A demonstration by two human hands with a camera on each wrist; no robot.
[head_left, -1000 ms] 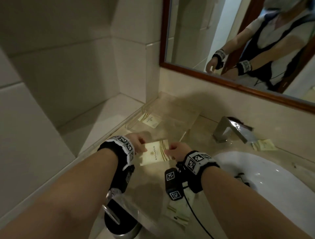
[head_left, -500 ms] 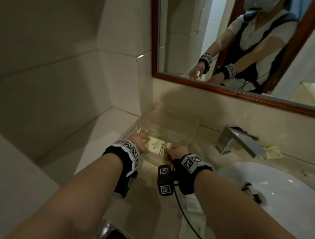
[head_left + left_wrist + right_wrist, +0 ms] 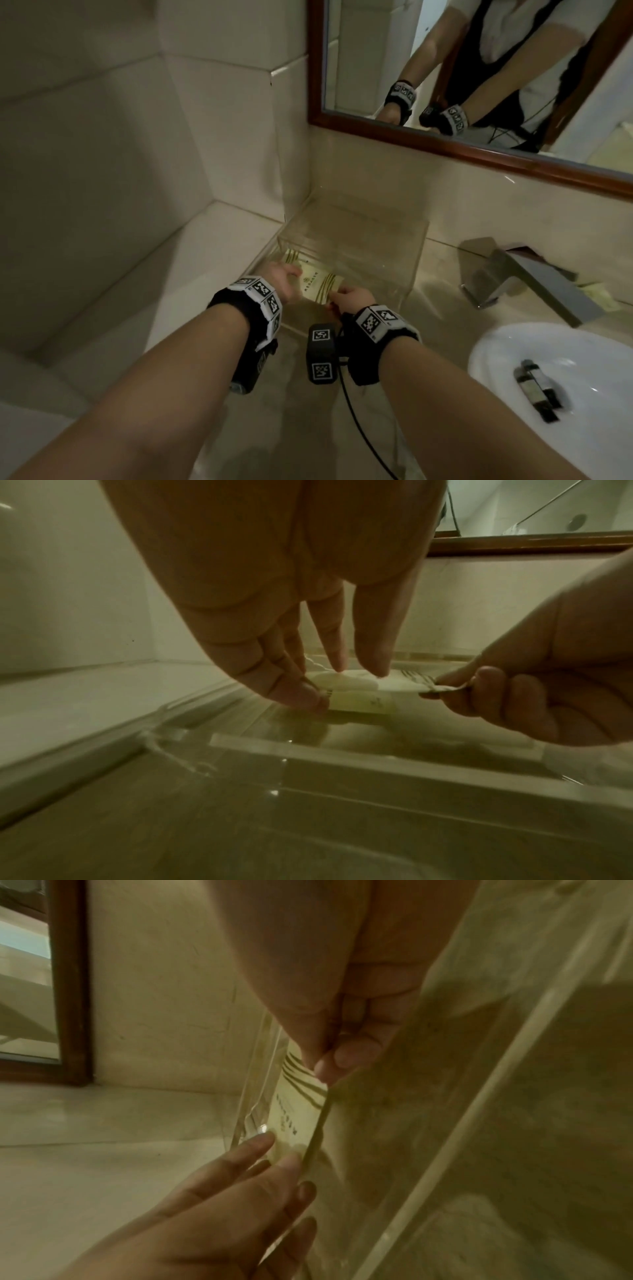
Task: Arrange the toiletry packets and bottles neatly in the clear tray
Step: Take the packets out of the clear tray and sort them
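1. A clear tray (image 3: pixel 416 260) stands on the table (image 3: pixel 442 308) in the corner, against the wall under a wood-framed mirror (image 3: pixel 445 147).
2. Both hands reach over the tray's near wall and hold one cream toiletry packet (image 3: pixel 320 282) with gold stripes, low inside the tray at its left end.
3. The left hand (image 3: pixel 284 277) has its grip on the packet's left end: in the left wrist view the thumb and a fingertip pinch that edge, while two other fingers (image 3: pixel 373 642) point straight down onto the packet's top face.
4. The right hand (image 3: pixel 352 299) has its grip closed on the packet's right end; in the right wrist view the thumb and curled forefinger pinch the striped corner (image 3: pixel 301 1074).
5. Another striped packet (image 3: pixel 291 255) lies in the tray just beyond the left hand, partly hidden by it.
6. To the right of the tray stands a square metal faucet (image 3: pixel 527 277), and beside its far side a further packet (image 3: pixel 597 294) lies on the table.
7. The white basin (image 3: pixel 513 356) sits at the lower right; a small dark object (image 3: pixel 537 390) lies in it, too blurred to identify.
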